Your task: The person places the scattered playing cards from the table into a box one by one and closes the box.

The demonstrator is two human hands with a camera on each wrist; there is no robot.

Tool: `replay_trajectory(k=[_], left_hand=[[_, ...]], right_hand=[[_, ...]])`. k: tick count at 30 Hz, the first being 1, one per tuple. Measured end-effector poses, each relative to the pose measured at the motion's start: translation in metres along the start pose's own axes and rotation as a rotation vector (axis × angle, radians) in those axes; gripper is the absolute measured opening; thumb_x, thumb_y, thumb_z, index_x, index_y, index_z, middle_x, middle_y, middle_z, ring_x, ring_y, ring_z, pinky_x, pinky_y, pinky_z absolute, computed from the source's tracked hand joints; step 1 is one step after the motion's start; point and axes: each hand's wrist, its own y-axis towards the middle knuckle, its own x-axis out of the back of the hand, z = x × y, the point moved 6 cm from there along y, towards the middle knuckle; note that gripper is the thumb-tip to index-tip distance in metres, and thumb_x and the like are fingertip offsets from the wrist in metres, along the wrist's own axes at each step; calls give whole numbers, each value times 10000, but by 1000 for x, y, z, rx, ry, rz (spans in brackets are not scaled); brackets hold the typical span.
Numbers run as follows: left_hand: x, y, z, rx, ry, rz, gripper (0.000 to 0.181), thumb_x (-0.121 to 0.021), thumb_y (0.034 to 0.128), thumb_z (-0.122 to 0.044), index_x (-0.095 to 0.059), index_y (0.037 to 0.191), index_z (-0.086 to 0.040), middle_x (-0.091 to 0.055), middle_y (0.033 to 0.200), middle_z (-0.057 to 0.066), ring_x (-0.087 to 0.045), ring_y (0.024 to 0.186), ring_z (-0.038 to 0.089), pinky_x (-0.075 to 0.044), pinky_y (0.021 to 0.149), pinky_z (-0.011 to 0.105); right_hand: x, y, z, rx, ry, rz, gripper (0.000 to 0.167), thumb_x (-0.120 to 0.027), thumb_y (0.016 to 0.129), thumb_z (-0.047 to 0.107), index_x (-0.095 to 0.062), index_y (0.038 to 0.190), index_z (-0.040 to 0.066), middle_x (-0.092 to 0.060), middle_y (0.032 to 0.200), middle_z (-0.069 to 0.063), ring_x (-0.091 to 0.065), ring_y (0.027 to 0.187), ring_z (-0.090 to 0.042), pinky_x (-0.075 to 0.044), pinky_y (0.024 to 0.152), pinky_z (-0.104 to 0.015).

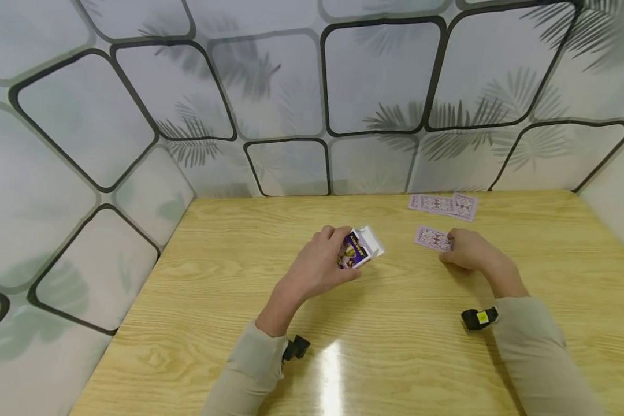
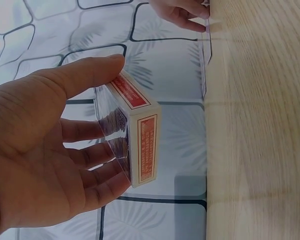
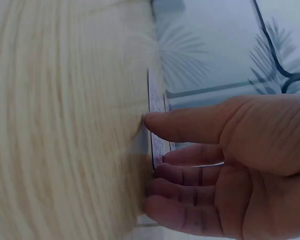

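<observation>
My left hand (image 1: pixel 317 266) holds a playing-card box (image 1: pixel 351 252) above the table, thumb on one edge and fingers along the opposite one. The box has a purple picture face, and its white flap (image 1: pixel 372 241) stands open at the right end. The left wrist view shows red printed panels on the white box (image 2: pixel 146 145). My right hand (image 1: pixel 470 254) grips the right end of a purple-patterned playing card (image 1: pixel 430 238) lying on the table. In the right wrist view, the thumb and curled fingers are at the card (image 3: pixel 156 142); the exact contact is partly hidden.
Several more purple-backed cards (image 1: pixel 437 204) lie overlapping near the table's back edge, beyond my right hand. The wooden table (image 1: pixel 229 277) meets a patterned wall covering (image 1: pixel 286 167) at the back and sides. A black wrist camera (image 1: pixel 479 318) sits at my right cuff.
</observation>
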Motion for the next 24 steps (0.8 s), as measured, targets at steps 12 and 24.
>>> replay_trajectory(k=[12,24], left_hand=[[-5,1,0,8,-1,25,778,-758,871,-387,-396,1491,-87,-529,1253,140,-536,948,202,-497,773,317],[-6,1,-2,6,11,21,776,-754,871,-402,-405,1486,-81,-536,1237,138,-538,936,192,-496,759,303]], right_hand=[[-3,-21,0,-8,-8,5,492,-743,836,214,-544,1103,-148,-541,1012,-300,-501,913,-376,-451,821,-533],[-3,-30,-4,17,22,-19,525,-785,821,226,-542,1130,-123,-543,987,-248,-481,872,-328,-443,774,-475]])
